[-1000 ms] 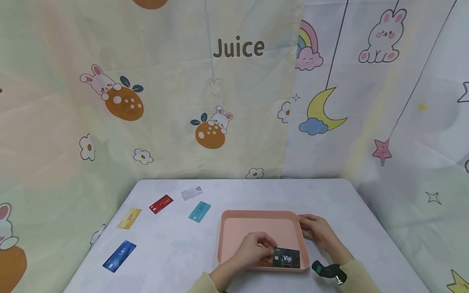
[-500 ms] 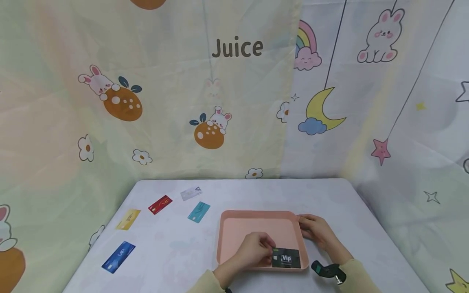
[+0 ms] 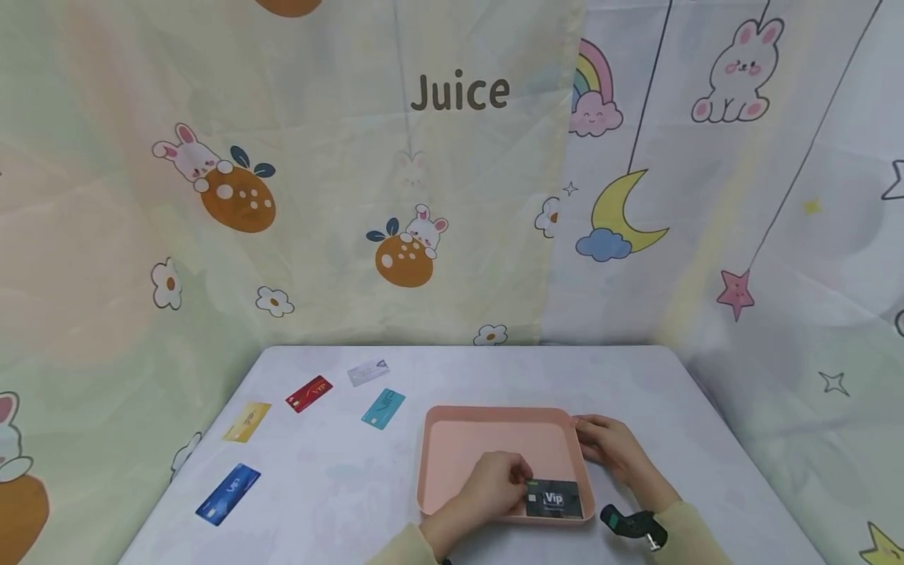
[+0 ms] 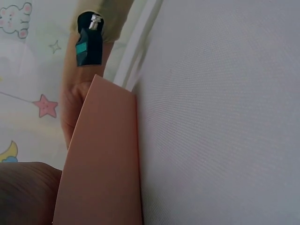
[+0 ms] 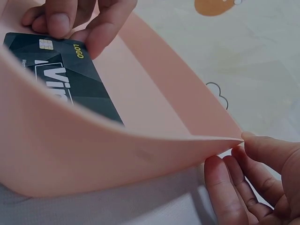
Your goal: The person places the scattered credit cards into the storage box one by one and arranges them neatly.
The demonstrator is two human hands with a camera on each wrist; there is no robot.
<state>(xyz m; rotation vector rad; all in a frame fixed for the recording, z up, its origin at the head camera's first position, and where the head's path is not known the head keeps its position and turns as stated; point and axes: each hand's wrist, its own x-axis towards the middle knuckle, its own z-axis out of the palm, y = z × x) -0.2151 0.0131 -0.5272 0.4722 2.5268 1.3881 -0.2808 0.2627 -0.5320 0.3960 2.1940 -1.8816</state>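
Beside the right hand (image 3: 614,449), which pinches a corner of the tray (image 3: 455,449), the left hand (image 3: 493,482) pinches 1 black card (image 3: 559,501). Placement seems underway; releasing is probably called for next.

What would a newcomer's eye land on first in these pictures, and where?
Probably the pink tray, with the black Vip card in its near right part, the left grip at that card's left edge and the right grip on the tray's far right corner. Next come the blue card, yellow card, red card, pale card and teal card, scattered left of the tray. Above, "Juice" lettering stands out on the backdrop.
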